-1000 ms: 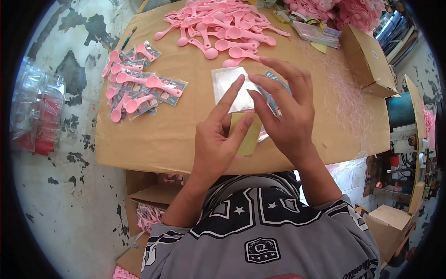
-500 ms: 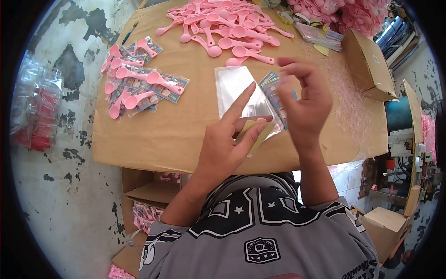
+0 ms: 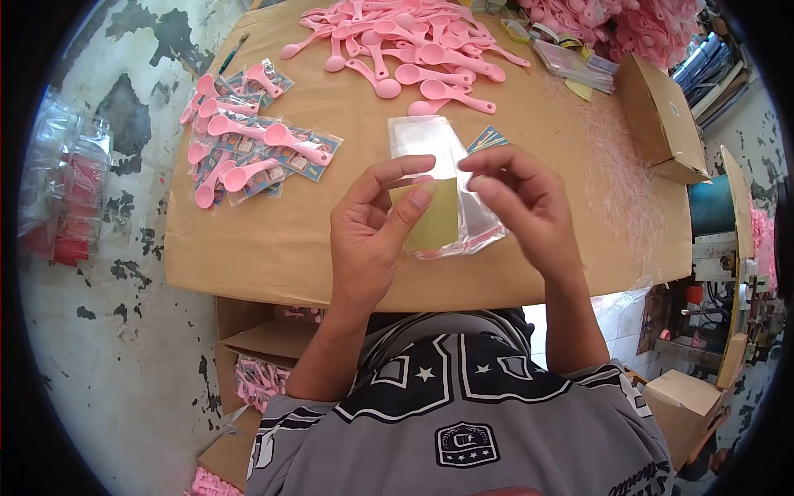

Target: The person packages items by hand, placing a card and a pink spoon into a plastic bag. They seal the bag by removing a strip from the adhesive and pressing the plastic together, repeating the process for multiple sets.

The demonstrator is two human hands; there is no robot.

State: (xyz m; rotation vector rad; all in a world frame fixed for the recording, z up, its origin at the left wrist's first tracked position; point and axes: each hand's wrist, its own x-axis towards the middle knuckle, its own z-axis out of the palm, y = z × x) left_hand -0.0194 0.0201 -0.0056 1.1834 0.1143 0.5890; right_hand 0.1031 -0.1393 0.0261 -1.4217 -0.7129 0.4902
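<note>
My left hand (image 3: 368,223) pinches a plain yellow-green card (image 3: 436,217) between thumb and fingers, above the table's front part. Under and behind the card lies a stack of clear plastic bags (image 3: 422,136) with a reddish strip along the near edge. My right hand (image 3: 529,202) hovers just right of the card, thumb and forefinger bent and apart, with nothing visible between them. Blue printed cards (image 3: 486,139) show beyond its fingers, partly hidden by that hand.
Loose pink measuring spoons (image 3: 397,41) heap at the table's far side. Spoons bagged with blue cards (image 3: 256,145) pile at left, near a pen (image 3: 232,54). A cardboard box (image 3: 662,120) and tape rolls (image 3: 546,33) stand at right on the brown-covered table (image 3: 273,256).
My left hand has moved slightly left and turned, so more of the card faces me. The right hand has lowered and come in from the right toward the card.
</note>
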